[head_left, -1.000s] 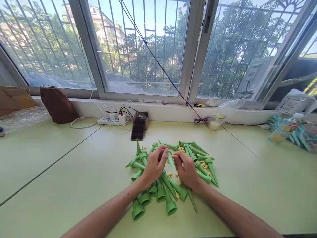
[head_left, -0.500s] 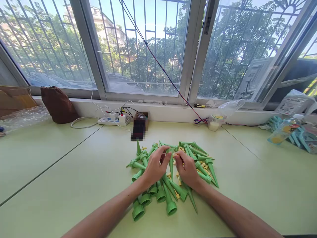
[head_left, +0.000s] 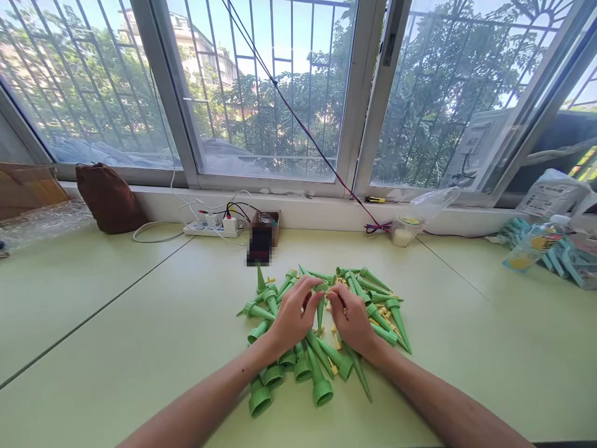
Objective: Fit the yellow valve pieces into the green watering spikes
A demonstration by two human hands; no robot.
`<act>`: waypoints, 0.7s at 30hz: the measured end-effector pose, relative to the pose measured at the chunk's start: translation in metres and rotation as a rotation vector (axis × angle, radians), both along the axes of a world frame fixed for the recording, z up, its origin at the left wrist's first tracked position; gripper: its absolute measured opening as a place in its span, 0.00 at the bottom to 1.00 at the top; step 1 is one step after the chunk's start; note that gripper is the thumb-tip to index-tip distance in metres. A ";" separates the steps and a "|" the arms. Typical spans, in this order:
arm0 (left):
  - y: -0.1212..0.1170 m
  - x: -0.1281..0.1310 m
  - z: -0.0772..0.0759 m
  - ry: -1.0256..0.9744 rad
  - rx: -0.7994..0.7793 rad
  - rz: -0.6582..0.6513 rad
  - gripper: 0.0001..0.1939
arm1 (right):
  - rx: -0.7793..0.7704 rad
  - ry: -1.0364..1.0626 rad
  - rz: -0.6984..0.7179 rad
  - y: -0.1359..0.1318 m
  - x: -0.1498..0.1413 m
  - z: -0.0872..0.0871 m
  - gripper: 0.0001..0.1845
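A heap of green cone-shaped plastic spikes (head_left: 321,373) with small yellow pieces (head_left: 334,328) among them lies on the pale green table (head_left: 140,323) in front of me. My left hand (head_left: 291,317) is closed round one green spike (head_left: 319,314), which points downward between my hands. My right hand (head_left: 352,318) is beside it, fingertips pinched at the spike's top end on a small yellow part (head_left: 330,292). Both hands hover just above the middle of the heap.
A power strip (head_left: 212,227) with cables and a small dark box (head_left: 262,239) stand at the window sill. A brown bag (head_left: 108,196) sits at the back left. A plastic bag with a jar (head_left: 410,224) and packets of blue parts (head_left: 550,249) lie at the right.
The green spike in my left hand has swung from slanting to nearly upright, tip down. Both hands stayed over the heap, with the fingertips drawn closer together.
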State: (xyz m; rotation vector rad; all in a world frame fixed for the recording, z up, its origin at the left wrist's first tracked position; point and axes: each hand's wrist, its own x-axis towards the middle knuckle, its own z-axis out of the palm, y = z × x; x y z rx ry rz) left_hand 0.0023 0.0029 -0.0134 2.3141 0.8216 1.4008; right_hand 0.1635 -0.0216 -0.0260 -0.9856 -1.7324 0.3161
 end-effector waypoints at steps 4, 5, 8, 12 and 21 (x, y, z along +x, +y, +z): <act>0.000 0.000 -0.001 -0.013 0.001 -0.012 0.07 | -0.011 0.004 -0.001 0.000 0.000 -0.001 0.13; 0.000 0.000 -0.001 -0.014 0.002 -0.014 0.07 | -0.014 0.004 -0.002 0.000 0.000 -0.001 0.13; -0.001 0.001 0.001 -0.017 0.008 -0.017 0.07 | -0.014 0.006 -0.002 0.000 -0.001 -0.002 0.13; -0.003 0.001 0.003 -0.023 0.008 -0.026 0.06 | -0.013 0.007 0.004 -0.001 -0.001 -0.001 0.14; -0.003 0.001 0.003 -0.029 0.035 -0.045 0.07 | -0.018 -0.008 -0.003 -0.001 -0.002 0.000 0.15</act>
